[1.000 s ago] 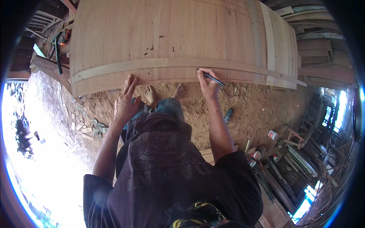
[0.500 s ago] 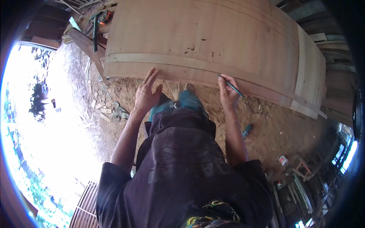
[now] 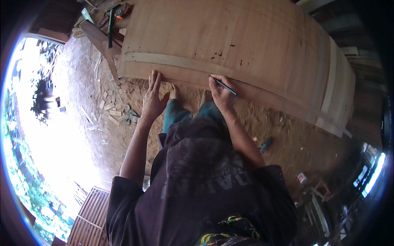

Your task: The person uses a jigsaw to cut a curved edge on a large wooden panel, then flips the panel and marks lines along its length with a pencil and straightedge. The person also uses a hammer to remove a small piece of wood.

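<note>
A broad brown wooden panel [image 3: 184, 33] lies in front of me, with a pale strip [image 3: 176, 61] running along its near side. My right hand [image 3: 222, 93] is closed around a slim dark pencil [image 3: 225, 87]. The pencil's tip points up and left at the panel's near border; whether it touches the wood I cannot tell. My left hand [image 3: 155, 96] has its fingers stretched out and close together, thumb apart. Its fingertips are at the panel's near edge, left of the pencil, and it holds nothing.
A hammer [image 3: 110, 33] and an orange-black tape measure [image 3: 123, 11] lie past the panel's left end. Wood offcuts [image 3: 110, 106] and sandals [image 3: 130, 115] are on the dirt floor. A slatted bench [image 3: 88, 217] stands behind left, a small white container [image 3: 301, 178] at right.
My right hand has moved left with the pencil, nearer my left hand and up to the panel's near border. My left hand's fingers have straightened and drawn together at the edge.
</note>
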`<state>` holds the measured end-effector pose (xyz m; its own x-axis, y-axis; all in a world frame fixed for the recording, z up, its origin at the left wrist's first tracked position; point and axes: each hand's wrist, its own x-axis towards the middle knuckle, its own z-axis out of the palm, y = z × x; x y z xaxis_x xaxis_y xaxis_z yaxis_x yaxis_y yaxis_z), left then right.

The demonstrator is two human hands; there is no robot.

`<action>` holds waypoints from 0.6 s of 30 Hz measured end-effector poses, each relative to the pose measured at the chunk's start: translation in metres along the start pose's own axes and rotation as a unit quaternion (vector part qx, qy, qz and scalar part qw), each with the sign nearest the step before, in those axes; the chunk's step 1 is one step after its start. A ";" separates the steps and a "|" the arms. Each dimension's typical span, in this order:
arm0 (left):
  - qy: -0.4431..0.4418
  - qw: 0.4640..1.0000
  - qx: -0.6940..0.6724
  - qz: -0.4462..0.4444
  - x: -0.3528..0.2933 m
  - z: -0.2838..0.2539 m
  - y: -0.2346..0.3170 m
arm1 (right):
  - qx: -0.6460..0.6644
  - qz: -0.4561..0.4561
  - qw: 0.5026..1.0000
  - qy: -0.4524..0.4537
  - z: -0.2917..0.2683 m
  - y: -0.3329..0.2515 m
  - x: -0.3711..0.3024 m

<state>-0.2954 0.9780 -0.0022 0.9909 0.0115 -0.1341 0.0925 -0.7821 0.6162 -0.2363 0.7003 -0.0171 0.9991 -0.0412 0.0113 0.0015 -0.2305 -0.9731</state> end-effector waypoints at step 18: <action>-0.113 0.992 -0.053 0.020 0.005 -0.033 -0.015 | -0.072 -0.009 0.996 0.043 0.007 0.001 -0.001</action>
<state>-0.2889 1.0101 0.0131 0.9481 -0.1662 -0.2710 0.0759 -0.7096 0.7006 -0.2366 0.7069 -0.0195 0.9917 -0.1165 0.0548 0.0081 -0.3681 -0.9298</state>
